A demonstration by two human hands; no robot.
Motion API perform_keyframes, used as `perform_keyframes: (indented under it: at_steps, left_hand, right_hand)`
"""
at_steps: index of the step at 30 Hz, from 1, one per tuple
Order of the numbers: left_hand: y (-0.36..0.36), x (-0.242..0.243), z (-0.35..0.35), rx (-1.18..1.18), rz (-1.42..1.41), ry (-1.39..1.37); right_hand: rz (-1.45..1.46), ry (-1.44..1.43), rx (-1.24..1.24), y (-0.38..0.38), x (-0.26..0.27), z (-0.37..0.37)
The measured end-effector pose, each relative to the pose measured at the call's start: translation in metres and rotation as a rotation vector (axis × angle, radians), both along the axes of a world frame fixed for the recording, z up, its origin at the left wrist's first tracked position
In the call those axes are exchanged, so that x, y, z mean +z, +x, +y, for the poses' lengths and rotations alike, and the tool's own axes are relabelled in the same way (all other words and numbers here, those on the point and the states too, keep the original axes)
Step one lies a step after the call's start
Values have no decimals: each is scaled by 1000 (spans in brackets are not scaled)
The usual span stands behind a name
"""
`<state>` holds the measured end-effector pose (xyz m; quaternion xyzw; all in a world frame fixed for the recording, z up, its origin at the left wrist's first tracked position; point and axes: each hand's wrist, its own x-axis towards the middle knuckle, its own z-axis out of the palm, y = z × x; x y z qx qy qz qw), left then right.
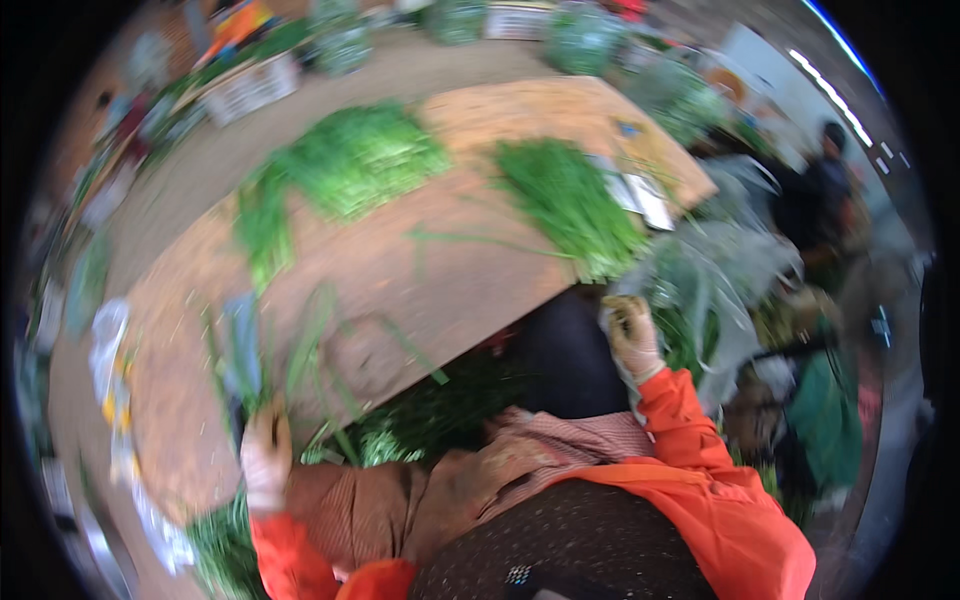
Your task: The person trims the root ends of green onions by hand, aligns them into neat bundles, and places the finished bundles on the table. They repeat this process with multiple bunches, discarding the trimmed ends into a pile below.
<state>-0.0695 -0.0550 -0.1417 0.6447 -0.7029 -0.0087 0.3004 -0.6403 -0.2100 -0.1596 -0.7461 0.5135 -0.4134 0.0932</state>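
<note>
My left hand [268,450], in a light glove, is closed around the dark handle of a broad-bladed knife [241,345]; its blade lies over the near left of a wooden board [465,262]. Loose green stalks lie beside the blade. My right hand [634,336], gloved too, is at the board's right edge, with its fingers curled at the rim of a clear plastic bag [720,292] of greens. Whether it grips the bag is blurred. Trimmed leafy bunches, perhaps garlic chives, form a large pile [360,161], a smaller bunch [266,225] and a right-hand pile [570,202].
Metal blades or plates [637,193] lie beside the right pile. More greens [225,547] are below the board at the left. White crates [251,86] and wrapped green bundles [581,37] stand beyond. Another person [832,180] is at the far right.
</note>
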Motion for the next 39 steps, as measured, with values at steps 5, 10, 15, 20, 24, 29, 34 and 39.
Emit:
perform_keyframes:
  at_steps: [5, 10, 15, 20, 24, 29, 34, 39]
  left_hand:
    - [18, 17, -18, 258, 192, -123]
    - [25, -19, -56, 671, -202, 352]
    - [-87, -33, -22, 204, -398, 243]
    - [-167, -40, 30, -303, -52, 442]
    - [-191, -65, 36, -448, -350, 706]
    - [-200, -59, 19, -416, -387, 883]
    - [-223, -61, 7, -408, -342, 927]
    - [-236, -75, 2, -392, -301, 969]
  right_hand:
    - [-40, 160, -275, -73, -27, 42]
    - [-204, 342, -676, -152, -83, 67]
    - [-187, 518, -753, -187, -139, 103]
    - [179, 747, -441, -151, -160, 121]
    - [389, 810, -309, -121, -161, 139]
    - [7, 1041, -303, -153, -184, 176]
    - [-504, 1301, -729, -231, -225, 195]
    - [-1206, 409, -1216, -259, -200, 195]
